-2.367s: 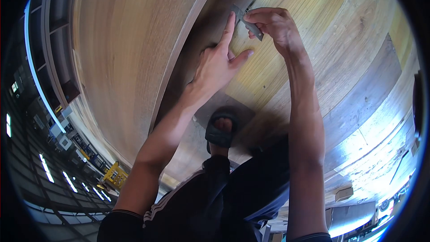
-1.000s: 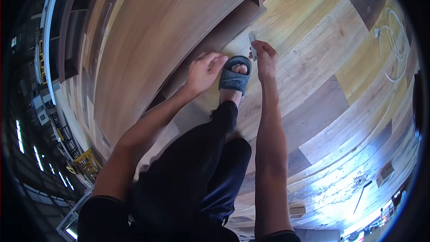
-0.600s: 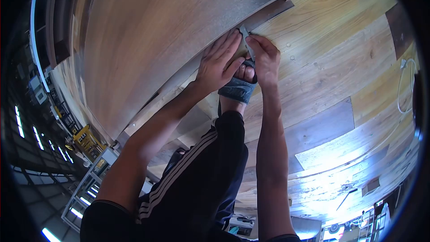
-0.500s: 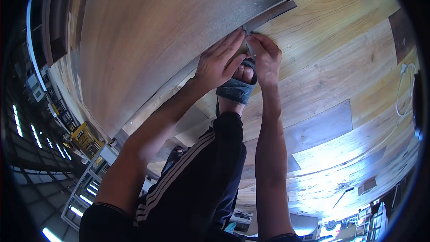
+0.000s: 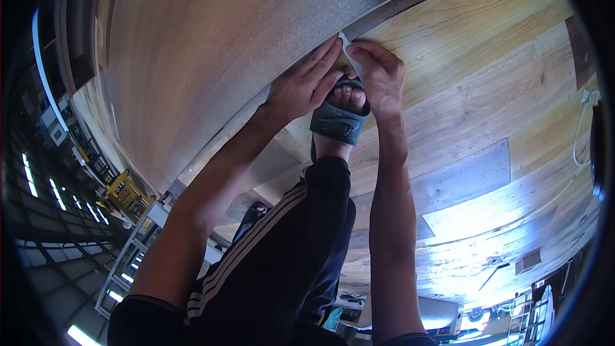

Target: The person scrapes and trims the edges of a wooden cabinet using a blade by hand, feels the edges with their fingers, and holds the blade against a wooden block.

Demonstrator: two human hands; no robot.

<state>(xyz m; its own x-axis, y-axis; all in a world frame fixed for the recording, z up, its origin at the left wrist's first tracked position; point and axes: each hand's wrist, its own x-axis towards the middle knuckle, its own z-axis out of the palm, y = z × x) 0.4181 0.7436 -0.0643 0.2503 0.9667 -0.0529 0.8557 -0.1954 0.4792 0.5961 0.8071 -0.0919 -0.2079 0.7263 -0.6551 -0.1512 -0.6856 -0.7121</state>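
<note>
A large wood-grain panel [image 5: 205, 57] fills the upper left, its greyish lower edge running diagonally past my hands. Along that edge lies my left hand [image 5: 298, 90], fingers stretched out and fingertips near the top end of a thin pale strip [image 5: 349, 54]. My right hand [image 5: 383, 83] pinches this strip between thumb and fingers, just right of the edge. What the strip is made of I cannot make out. Right below both hands is my foot in a dark open-toed slide sandal [image 5: 338, 123].
Wood-look boards [image 5: 474, 102] of mixed tones cover the floor. A dark flat piece [image 5: 391, 14] lies beside the panel's edge. At right is a white cable [image 5: 580, 131]; a metal frame rack [image 5: 122, 272] and a yellow object [image 5: 125, 189] stand at left.
My left hand has slid slightly down and left along the panel's edge. More of the pale strip shows between my hands. The camera view has shifted a little.
</note>
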